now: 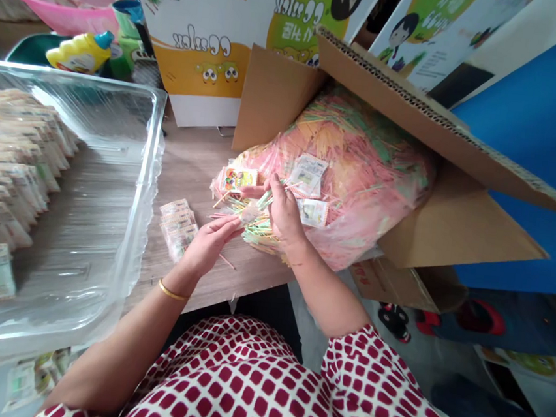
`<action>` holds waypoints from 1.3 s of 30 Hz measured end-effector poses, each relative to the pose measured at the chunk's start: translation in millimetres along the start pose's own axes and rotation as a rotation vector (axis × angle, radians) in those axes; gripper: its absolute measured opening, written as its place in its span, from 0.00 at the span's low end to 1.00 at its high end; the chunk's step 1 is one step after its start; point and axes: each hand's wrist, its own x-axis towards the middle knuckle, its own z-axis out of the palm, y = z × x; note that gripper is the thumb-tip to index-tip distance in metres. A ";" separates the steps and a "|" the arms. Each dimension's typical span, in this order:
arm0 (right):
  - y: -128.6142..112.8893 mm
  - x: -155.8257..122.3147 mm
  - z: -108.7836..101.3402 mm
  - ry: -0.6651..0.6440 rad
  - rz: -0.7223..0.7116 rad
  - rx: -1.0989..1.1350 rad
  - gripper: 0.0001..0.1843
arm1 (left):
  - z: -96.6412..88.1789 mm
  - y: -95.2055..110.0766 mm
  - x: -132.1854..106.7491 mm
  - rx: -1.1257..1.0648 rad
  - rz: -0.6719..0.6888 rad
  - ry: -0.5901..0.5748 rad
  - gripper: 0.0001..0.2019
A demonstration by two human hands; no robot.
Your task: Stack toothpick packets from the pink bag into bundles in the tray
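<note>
My left hand pinches a small clear plastic packet over the table. Close beside it, my right hand is closed on a few thin green and pale sticks, whose ends are at the packet's mouth. Whether they are inside it I cannot tell. Under both hands lies a loose pile of coloured sticks. A printed packet lies just beyond my hands, and two more, a pale packet and a smaller packet, rest on the big bag of sticks.
The bag spills from an open cardboard box on the right. At left, a clear plastic tray holds rows of filled packets. A short stack of packets lies beside it. Behind stand a printed carton and a pink basin.
</note>
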 end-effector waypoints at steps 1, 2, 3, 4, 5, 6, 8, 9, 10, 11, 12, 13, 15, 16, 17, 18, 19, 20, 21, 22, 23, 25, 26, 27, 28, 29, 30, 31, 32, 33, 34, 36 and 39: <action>2.3 2.1 -0.6 0.009 0.028 0.018 0.22 | -1.4 -0.9 -0.1 0.007 0.000 -0.010 0.14; 3.9 3.6 -1.2 0.015 0.047 0.025 0.21 | -2.4 -1.9 -0.3 0.015 0.001 -0.019 0.14; 4.7 4.4 -1.7 0.019 0.056 0.027 0.21 | -3.1 -2.7 -0.4 0.019 0.003 -0.024 0.14; 4.6 4.3 -2.1 0.020 0.054 0.028 0.21 | -3.3 -3.3 -0.5 0.020 0.005 -0.025 0.14; 3.8 3.5 -2.3 0.012 0.044 0.024 0.21 | -2.8 -3.5 -0.7 0.017 0.006 -0.024 0.14; 2.4 2.1 -2.3 -0.003 0.023 0.010 0.21 | -1.8 -3.3 -0.8 0.009 0.004 -0.020 0.14; -1.5 -1.9 -1.7 -0.044 -0.048 -0.054 0.21 | 1.3 -1.2 -0.9 -0.012 -0.011 -0.010 0.14; -3.4 -4.1 -1.2 -0.065 -0.091 -0.094 0.22 | 3.1 0.5 -1.0 -0.021 -0.023 -0.009 0.14; -5.1 -6.1 -0.7 -0.085 -0.132 -0.128 0.22 | 4.8 2.5 -1.0 -0.029 -0.036 -0.010 0.15; -6.5 -7.8 -0.3 -0.097 -0.170 -0.151 0.22 | 6.3 4.4 -1.0 -0.035 -0.048 -0.011 0.15; -7.3 -9.0 0.0 -0.104 -0.203 -0.166 0.22 | 7.4 6.3 -1.0 -0.041 -0.060 -0.011 0.15; -7.6 -9.6 0.0 -0.108 -0.229 -0.178 0.21 | 8.1 7.9 -0.9 -0.047 -0.070 -0.009 0.15; -6.9 -9.2 -0.9 -0.111 -0.259 -0.216 0.20 | 8.7 10.1 -0.7 -0.057 -0.087 -0.007 0.16; -6.1 -8.4 -1.8 -0.112 -0.259 -0.239 0.21 | 8.8 10.5 -0.6 -0.060 -0.091 -0.005 0.16; -5.1 -7.2 -2.9 -0.122 -0.249 -0.259 0.22 | 8.8 10.6 -0.5 -0.063 -0.091 -0.003 0.16; -4.0 -5.9 -4.1 -0.144 -0.230 -0.273 0.24 | 8.7 10.4 -0.3 -0.063 -0.086 -0.001 0.16; -2.9 -4.5 -5.4 -0.174 -0.205 -0.281 0.25 | 8.6 9.9 -0.1 -0.062 -0.080 0.001 0.16; -1.8 -3.2 -6.7 -0.208 -0.175 -0.285 0.26 | 8.5 9.2 0.2 -0.062 -0.073 0.003 0.16; -0.8 -2.1 -7.8 -0.241 -0.143 -0.283 0.26 | 8.3 8.5 0.5 -0.060 -0.065 0.002 0.16; 0.1 -1.1 -8.7 -0.268 -0.112 -0.272 0.26 | 8.0 7.7 1.0 -0.058 -0.058 0.000 0.16; 0.9 -0.4 -9.3 -0.286 -0.084 -0.250 0.25 | 7.6 6.9 1.6 -0.053 -0.052 -0.003 0.16; 2.0 0.9 -9.8 -0.306 -0.039 -0.172 0.25 | 6.7 5.8 3.1 -0.047 -0.043 0.003 0.16; 2.2 1.5 -9.8 -0.310 -0.023 -0.121 0.25 | 6.3 5.5 3.9 -0.046 -0.039 0.008 0.16; 2.1 2.2 -9.8 -0.313 -0.011 -0.072 0.26 | 6.1 5.5 4.7 -0.045 -0.038 0.013 0.16; 1.8 3.0 -10.0 -0.312 -0.002 -0.030 0.27 | 6.2 5.6 5.4 -0.045 -0.041 0.016 0.16; 1.3 3.8 -10.5 -0.306 0.003 -0.001 0.29 | 6.4 5.9 6.1 -0.045 -0.047 0.017 0.16; 0.7 4.5 -11.3 -0.300 -0.001 0.008 0.29 | 6.8 6.3 6.7 -0.045 -0.056 0.017 0.16; 0.1 5.1 -12.4 -0.299 -0.013 -0.003 0.29 | 7.3 6.6 7.1 -0.049 -0.068 0.018 0.16; -0.3 5.5 -13.6 -0.305 -0.024 -0.030 0.27 | 7.9 6.9 7.3 -0.058 -0.080 0.022 0.16; -0.6 5.8 -14.8 -0.312 -0.030 -0.062 0.24 | 8.5 7.1 7.4 -0.071 -0.091 0.025 0.16; -0.7 5.9 -15.9 -0.320 -0.028 -0.083 0.22 | 9.1 7.2 7.3 -0.086 -0.097 0.029 0.15; -0.5 5.9 -17.1 -0.315 0.003 -0.062 0.22 | 10.3 7.4 6.3 -0.117 -0.103 0.030 0.14; -0.6 6.3 -16.0 -0.293 0.063 0.026 0.26 | 12.8 8.8 3.3 -0.139 -0.122 -0.037 0.14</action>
